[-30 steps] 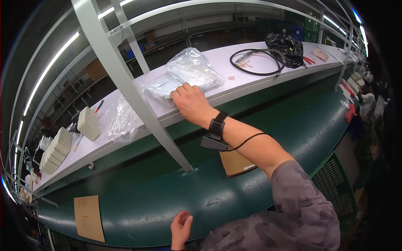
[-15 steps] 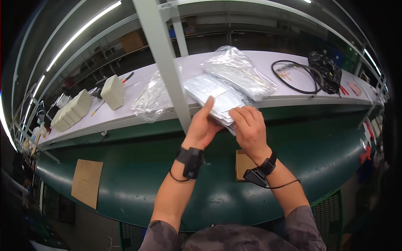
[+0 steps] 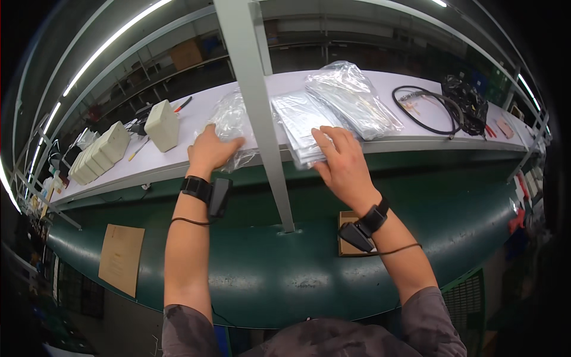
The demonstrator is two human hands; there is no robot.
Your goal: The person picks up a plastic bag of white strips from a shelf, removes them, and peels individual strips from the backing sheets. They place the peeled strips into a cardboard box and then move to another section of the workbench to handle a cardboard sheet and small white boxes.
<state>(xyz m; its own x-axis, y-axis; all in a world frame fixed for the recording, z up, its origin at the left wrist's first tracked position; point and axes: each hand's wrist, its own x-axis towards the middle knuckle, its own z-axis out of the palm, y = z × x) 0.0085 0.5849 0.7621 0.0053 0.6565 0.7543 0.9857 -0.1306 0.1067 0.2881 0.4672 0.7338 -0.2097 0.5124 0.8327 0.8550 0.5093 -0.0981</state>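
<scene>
A stack of flat white paper sheets or packets in clear plastic (image 3: 297,122) lies at the front edge of the raised shelf. My right hand (image 3: 345,163) is closed round its near right corner, fingers on top and thumb at the front edge. To the left of the grey post, my left hand (image 3: 208,150) reaches to a crumpled clear plastic bag (image 3: 233,119). Its thumb is spread away from the fingers, and the fingertips are partly hidden against the bag. Behind the stack lies a larger clear bag of flat pieces (image 3: 354,98). Both wrists wear black strapped devices.
A grey post (image 3: 262,107) stands between my hands. Off-white blocks (image 3: 162,126) line the shelf's left; a black cable coil (image 3: 428,110) and black bag (image 3: 467,104) lie right. On the green lower surface are flat cardboard (image 3: 122,259) and a small open box (image 3: 351,232).
My left hand has let go of the white stack and moved left past the post to the crumpled bag. The stack now lies flatter on the shelf under my right hand.
</scene>
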